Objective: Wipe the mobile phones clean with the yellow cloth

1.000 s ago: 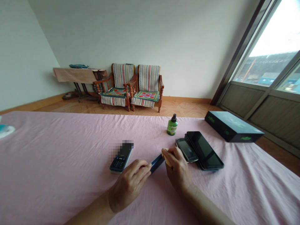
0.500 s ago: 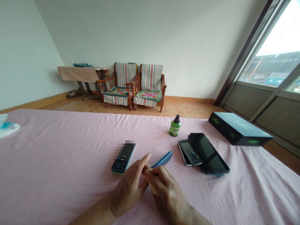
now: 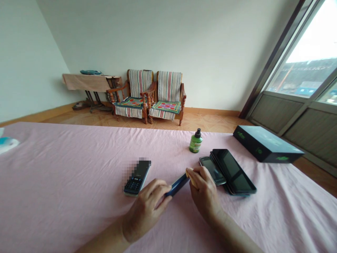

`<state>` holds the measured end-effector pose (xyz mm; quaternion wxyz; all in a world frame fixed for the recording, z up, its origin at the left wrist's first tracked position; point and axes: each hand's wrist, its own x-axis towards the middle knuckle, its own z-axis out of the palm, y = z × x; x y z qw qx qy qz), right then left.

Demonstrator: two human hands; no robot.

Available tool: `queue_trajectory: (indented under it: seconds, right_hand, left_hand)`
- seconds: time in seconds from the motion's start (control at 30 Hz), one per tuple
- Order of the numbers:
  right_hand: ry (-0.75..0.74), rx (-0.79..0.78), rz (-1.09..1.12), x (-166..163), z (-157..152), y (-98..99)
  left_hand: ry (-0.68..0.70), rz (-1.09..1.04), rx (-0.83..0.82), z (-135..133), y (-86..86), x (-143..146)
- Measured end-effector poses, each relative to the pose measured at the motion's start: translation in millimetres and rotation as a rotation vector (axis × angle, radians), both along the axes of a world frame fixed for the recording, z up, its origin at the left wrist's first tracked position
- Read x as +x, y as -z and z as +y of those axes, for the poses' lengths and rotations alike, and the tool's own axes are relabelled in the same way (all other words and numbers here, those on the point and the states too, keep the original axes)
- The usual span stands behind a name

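A slim dark-blue phone [image 3: 178, 185] is seen edge-on, its near end pinched between the thumb and fingers of my left hand [image 3: 147, 207]. My right hand [image 3: 205, 191] is closed on a small yellowish cloth [image 3: 193, 178], mostly covered by the fingers, and presses it to the phone's far end. To the left lies a dark keypad phone [image 3: 137, 177], face up on the pink sheet. Just beyond my right hand, a grey touchscreen phone [image 3: 213, 170] rests beside a stack topped by a large black phone [image 3: 234, 171].
A green bottle [image 3: 195, 141] with a black cap stands upright behind the phones. At the far right sits a black box [image 3: 265, 144] with green print. A white-and-blue packet [image 3: 7, 144] is at the left edge. Two wooden chairs [image 3: 168, 88] stand beyond the pink sheet [image 3: 65, 196].
My right hand has moved right and away from me with the cloth, from the phone's near end to its far end. My left fingers have closed around the near end.
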<state>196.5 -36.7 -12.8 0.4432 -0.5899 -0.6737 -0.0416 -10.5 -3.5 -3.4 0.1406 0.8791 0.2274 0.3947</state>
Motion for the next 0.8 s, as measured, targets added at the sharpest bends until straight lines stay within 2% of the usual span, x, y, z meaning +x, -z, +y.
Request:
queue_trajectory:
  seconds: [0.13,0.23,0.33,0.43,0.5,0.6,0.8]
  right_hand:
    - [0.044,-0.006,0.015,13,-1,-6.8]
    - [0.022,0.025,0.063,3,-9,-13.4]
    - [-0.129,0.026,0.058,-24,-21,-18.2]
    - [-0.347,-0.019,-0.059,-52,-32,-19.7]
    - [-0.394,-0.019,-0.117,-61,-34,-18.6]
    - [-0.320,-0.030,-0.105,-56,-30,-14.2]
    - [-0.026,-0.046,-0.041,-15,-11,-5.6]
  left_hand:
    - [0.051,-0.016,-0.039,5,-3.9,-2]
    - [0.080,-0.017,-0.090,9,-6.0,-4]
    - [0.042,-0.047,-0.165,9,-6.5,-5]
    - [0.026,-0.090,-0.231,7,-5.9,-5]
    - [0.039,-0.087,-0.240,6,-5.1,-5]
    - [0.035,-0.097,-0.215,6,-2.9,-5]
    - [0.070,-0.018,-0.144,11,-2.8,-5]
